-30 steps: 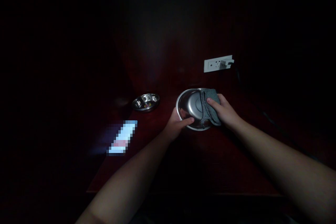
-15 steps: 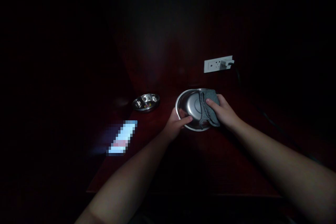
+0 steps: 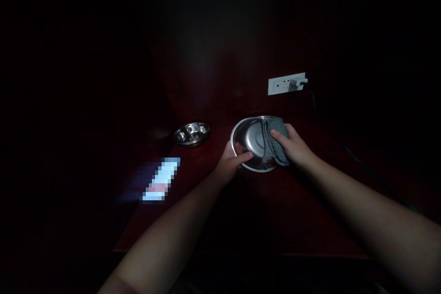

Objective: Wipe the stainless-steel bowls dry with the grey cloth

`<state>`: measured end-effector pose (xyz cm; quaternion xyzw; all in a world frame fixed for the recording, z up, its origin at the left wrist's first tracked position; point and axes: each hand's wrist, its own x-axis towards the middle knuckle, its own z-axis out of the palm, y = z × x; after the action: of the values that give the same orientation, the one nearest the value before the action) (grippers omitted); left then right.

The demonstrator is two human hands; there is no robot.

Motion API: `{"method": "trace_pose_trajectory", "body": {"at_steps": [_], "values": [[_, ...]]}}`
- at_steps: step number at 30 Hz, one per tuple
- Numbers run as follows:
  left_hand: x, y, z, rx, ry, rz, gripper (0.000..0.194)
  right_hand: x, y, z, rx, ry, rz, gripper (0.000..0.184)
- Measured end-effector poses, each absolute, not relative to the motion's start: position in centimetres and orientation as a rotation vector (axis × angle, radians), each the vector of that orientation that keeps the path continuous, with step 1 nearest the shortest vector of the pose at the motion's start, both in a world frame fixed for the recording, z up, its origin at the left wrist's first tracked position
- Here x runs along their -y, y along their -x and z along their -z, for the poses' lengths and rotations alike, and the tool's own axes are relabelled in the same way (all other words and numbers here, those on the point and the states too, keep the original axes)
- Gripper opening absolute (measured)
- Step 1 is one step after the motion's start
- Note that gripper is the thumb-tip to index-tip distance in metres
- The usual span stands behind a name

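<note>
A shiny steel bowl (image 3: 251, 137) is tilted with its inside facing me, above the dark red table. My left hand (image 3: 231, 162) grips its left rim, thumb over the inner wall and the other fingers out of sight behind. A folded grey-green cloth (image 3: 275, 144) with a dark edge lies over the bowl's right side. My right hand (image 3: 292, 144) is closed on that cloth and the rim under it, thumb on top; its other fingers are hidden.
To the left on the table (image 3: 213, 220) sits a second steel bowl (image 3: 192, 134) with a small coloured patch inside. Nearer me glows a pixelated bright rectangle (image 3: 161, 180). A wall socket (image 3: 285, 83) holds a plug, and a dark cable (image 3: 351, 154) runs down the right. The surroundings are very dark.
</note>
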<state>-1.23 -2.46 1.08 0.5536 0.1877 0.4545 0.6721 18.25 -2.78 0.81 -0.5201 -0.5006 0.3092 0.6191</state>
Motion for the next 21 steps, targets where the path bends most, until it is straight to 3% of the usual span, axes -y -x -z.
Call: {"method": "trace_pose_trajectory", "body": {"at_steps": [13, 21], "values": [[2.71, 1.06, -1.51, -0.407, -1.230, -1.074, 0.058, 3.12, -18.29, -1.12, 1.168, 1.296, -0.681, 0.048], [2.32, 0.89, -1.67, -0.325, -1.252, -1.074, 0.060, 3.42, -18.32, -1.39, 1.189, 1.323, -0.657, 0.039]]}}
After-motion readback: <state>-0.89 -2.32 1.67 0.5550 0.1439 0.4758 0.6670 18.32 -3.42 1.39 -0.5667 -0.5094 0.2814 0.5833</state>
